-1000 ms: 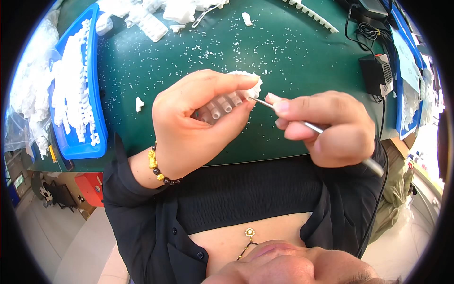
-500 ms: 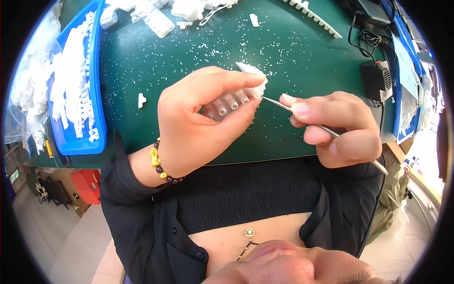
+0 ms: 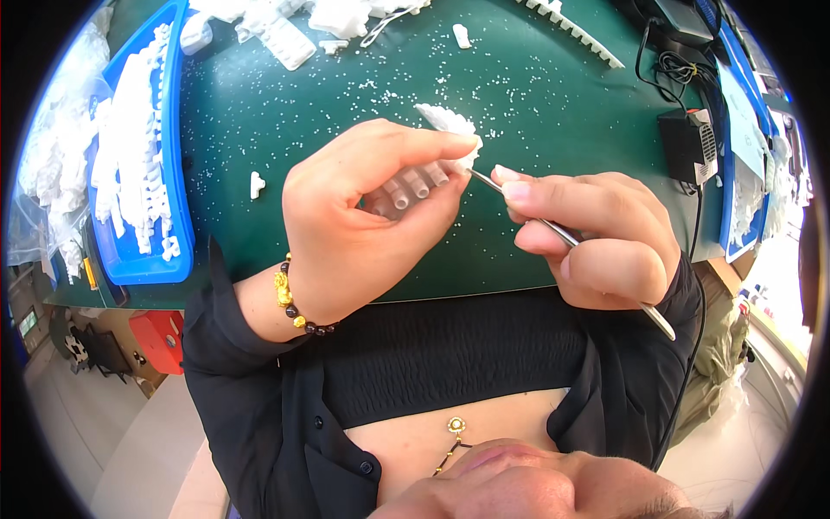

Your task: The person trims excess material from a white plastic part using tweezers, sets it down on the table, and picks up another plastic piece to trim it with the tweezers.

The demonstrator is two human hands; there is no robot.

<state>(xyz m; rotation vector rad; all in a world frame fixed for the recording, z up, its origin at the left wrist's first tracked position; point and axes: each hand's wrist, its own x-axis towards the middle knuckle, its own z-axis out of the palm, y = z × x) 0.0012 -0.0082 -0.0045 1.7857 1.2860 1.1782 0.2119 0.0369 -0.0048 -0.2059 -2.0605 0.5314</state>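
My left hand [image 3: 346, 208] is closed, thumb and index finger pinching a white piece with a ridged, scalloped edge [image 3: 443, 118]. Several short, pale tubes with hollow-looking ends [image 3: 405, 191] show in the gap between thumb and fingers; how they join the white piece is hidden. In my right hand [image 3: 605, 229] is a slim metal hand tool [image 3: 660, 323], held like a pen. Its thin pointed end meets the lower edge of the white piece by my left fingertips, and its flattened end sticks out below my palm.
White crumbs are scattered over the green table mat [image 3: 259, 251]. A blue tray [image 3: 179, 173] of white toothed strips stands at left, with bagged white parts beside it. More white parts [image 3: 285, 43] lie at the back. A black adapter [image 3: 683, 147] and cables sit at right.
Both hands have shifted slightly left, the right one more, bringing the tool along. The white piece has moved a little left and up. Both grips stay closed.
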